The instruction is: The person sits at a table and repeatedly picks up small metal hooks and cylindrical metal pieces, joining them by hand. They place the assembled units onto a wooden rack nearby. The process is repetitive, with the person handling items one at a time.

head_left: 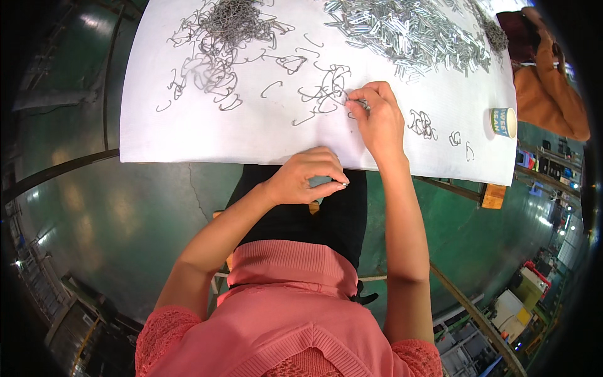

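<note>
My right hand (379,119) rests on the white table (188,135) and pinches a thin bent wire hook at the edge of a small tangle of wire hooks (323,88). My left hand (306,177) hovers just off the table's near edge, above my lap, with fingers closed around a small metal piece (342,184). A large heap of tangled wire hooks (223,31) lies at the far left. A wide pile of straight silvery metal clips (408,31) spreads across the far right.
A paper cup (503,122) stands near the table's right edge. Small wire clusters (422,124) lie right of my right hand. Another person in brown (549,94) sits beyond the right edge. Green floor, metal rails and machines surround the table.
</note>
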### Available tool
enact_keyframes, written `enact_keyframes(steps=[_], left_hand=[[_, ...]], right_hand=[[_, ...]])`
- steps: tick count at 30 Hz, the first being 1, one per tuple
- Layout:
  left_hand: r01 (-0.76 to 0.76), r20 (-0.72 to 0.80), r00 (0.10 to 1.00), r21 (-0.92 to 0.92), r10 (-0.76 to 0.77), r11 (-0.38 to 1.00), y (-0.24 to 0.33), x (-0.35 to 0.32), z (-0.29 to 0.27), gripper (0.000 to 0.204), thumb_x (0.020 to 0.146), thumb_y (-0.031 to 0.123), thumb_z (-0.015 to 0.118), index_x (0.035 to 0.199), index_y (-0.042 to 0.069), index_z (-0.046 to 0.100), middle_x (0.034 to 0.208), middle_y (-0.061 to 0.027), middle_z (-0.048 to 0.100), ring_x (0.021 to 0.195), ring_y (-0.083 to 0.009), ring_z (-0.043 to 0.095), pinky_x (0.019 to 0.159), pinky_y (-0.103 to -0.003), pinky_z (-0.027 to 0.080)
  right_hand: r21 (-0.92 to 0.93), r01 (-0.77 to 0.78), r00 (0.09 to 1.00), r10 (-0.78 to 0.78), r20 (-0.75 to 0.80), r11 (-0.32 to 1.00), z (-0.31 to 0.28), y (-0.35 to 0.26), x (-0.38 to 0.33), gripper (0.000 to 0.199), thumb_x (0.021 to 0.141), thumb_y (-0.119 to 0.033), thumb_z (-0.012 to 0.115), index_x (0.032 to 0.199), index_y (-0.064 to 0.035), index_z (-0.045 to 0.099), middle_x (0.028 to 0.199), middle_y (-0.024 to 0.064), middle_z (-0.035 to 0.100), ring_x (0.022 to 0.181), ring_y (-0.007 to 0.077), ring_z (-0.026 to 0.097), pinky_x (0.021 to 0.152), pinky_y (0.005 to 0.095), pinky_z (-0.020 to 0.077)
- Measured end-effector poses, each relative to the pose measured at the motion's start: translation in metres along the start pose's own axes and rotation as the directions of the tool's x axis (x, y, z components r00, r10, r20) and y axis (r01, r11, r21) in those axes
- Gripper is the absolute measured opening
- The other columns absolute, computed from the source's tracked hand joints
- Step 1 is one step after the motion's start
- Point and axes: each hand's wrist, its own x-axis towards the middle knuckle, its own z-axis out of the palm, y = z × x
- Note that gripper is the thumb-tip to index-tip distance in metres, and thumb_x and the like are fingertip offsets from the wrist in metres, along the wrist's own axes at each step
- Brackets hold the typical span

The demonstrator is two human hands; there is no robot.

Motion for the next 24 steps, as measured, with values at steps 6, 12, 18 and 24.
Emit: enact_keyframes(steps=[6, 12, 18, 24], left_hand=[[-0.003, 0.0, 1.0, -0.008, 0.003, 1.0, -0.001, -0.001, 0.0, 0.014, 0.075, 0.002, 0.074, 0.087, 0.006, 0.067, 0.081, -0.0053, 0.063, 0.079, -0.0218, 0.058, 0.073, -0.033, 0.047], [-0.015, -0.001, 1.0, -0.02, 0.015, 1.0, -0.002, -0.002, 0.0, 0.013, 0.076, 0.003, 0.073, 0.087, 0.007, 0.068, 0.081, -0.0041, 0.064, 0.08, -0.0212, 0.058, 0.073, -0.033, 0.047], [-0.009, 0.004, 1.0, -0.017, 0.009, 1.0, -0.001, -0.001, 0.0, 0.013, 0.076, 0.003, 0.073, 0.087, 0.007, 0.068, 0.081, -0.0042, 0.064, 0.079, -0.0211, 0.058, 0.072, -0.033, 0.047], [-0.005, 0.008, 1.0, -0.012, 0.005, 1.0, -0.001, -0.002, -0.001, 0.014, 0.075, 0.002, 0.073, 0.087, 0.006, 0.068, 0.081, -0.0047, 0.063, 0.079, -0.0214, 0.057, 0.072, -0.033, 0.046]], right_hand=[[-0.003, -0.092, 0.995, 0.092, 0.049, 0.996, -0.001, -0.01, 0.0, 0.014, 0.072, -0.011, 0.076, 0.084, -0.0087, 0.07, 0.093, 0.0058, 0.058, 0.085, 0.0267, 0.06, 0.072, 0.0399, 0.0488], [-0.109, -0.086, 0.996, 0.089, 0.021, 0.99, -0.009, 0.019, -0.005, 0.009, 0.074, -0.008, 0.072, 0.083, -0.0101, 0.07, 0.094, 0.006, 0.058, 0.087, 0.028, 0.059, 0.073, 0.0408, 0.0484], [-0.061, -0.05, 0.998, 0.048, -0.034, 0.997, -0.006, 0.004, -0.004, 0.011, 0.072, -0.012, 0.075, 0.082, -0.0104, 0.07, 0.095, 0.0052, 0.058, 0.087, 0.0275, 0.059, 0.072, 0.0405, 0.0474], [-0.074, -0.174, 0.985, 0.175, -0.002, 0.982, 0.006, -0.013, -0.003, 0.017, 0.071, -0.018, 0.079, 0.081, -0.0088, 0.069, 0.095, 0.0067, 0.058, 0.088, 0.0274, 0.059, 0.071, 0.0409, 0.0474]])
